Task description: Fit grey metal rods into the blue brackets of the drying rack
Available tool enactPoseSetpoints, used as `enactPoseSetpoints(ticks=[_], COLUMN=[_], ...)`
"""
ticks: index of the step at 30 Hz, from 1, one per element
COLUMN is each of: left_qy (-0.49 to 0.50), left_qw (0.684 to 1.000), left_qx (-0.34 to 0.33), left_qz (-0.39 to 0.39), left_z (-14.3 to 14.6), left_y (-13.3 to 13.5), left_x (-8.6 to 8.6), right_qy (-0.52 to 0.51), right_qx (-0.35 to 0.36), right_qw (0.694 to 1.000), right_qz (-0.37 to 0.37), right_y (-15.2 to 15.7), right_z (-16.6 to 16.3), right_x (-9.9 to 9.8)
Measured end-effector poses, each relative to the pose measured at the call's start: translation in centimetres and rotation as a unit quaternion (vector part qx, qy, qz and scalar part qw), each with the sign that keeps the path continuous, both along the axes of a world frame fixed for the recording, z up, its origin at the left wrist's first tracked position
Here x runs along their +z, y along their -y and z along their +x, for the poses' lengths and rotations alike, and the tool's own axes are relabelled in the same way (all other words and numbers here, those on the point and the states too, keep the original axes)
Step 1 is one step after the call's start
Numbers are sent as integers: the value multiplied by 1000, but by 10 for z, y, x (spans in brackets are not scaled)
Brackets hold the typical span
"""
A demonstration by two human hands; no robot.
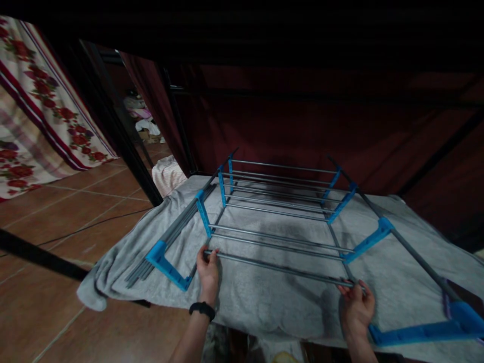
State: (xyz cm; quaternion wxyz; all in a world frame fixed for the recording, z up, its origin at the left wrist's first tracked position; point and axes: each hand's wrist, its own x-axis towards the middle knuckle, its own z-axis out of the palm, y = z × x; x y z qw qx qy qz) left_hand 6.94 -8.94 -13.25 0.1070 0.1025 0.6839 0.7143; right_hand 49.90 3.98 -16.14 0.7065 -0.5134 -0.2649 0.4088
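Observation:
My left hand [207, 268] grips the left end of a grey metal rod [280, 267], its fingers closed round the tip. My right hand [357, 307] is closed on the other end. Held roughly level, the rod spans the near part of a partly assembled rack. That rack has grey side poles [416, 255], several thin crossbars [280, 233] and blue plastic brackets [368, 241]. One near bracket [168, 266] lies left of my left hand, and another [427, 330] is right of my right hand. Neither has a crossbar in it.
A bundle of loose grey rods [177, 228] lies along the rack's left side. Everything rests on a grey blanket [260, 307] over a bed with black metal posts [121, 126]. Dark red curtains [283, 126] hang behind. A dark phone-like object [463, 297] is at far right.

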Motion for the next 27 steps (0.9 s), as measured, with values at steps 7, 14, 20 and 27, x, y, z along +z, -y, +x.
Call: enactPoseSetpoints(ticks=[7, 14, 20, 27], left_qy=[39, 54, 127, 162], left_qw=[997, 991, 971, 965], left_qx=[49, 58, 57, 48], left_qz=[54, 111, 196, 198], left_z=[2, 8, 4, -12], left_y=[-3, -2, -2, -1], left_x=[3, 11, 20, 39], right_qy=[12, 12, -34, -95], right_qx=[-10, -10, 21, 13], right_qw=[1000, 1000, 999, 995], right_qz=[-4, -6, -25, -29], right_y=[-5, -4, -3, 8], right_z=[5, 5, 2, -14], right_x=[-5, -4, 5, 34])
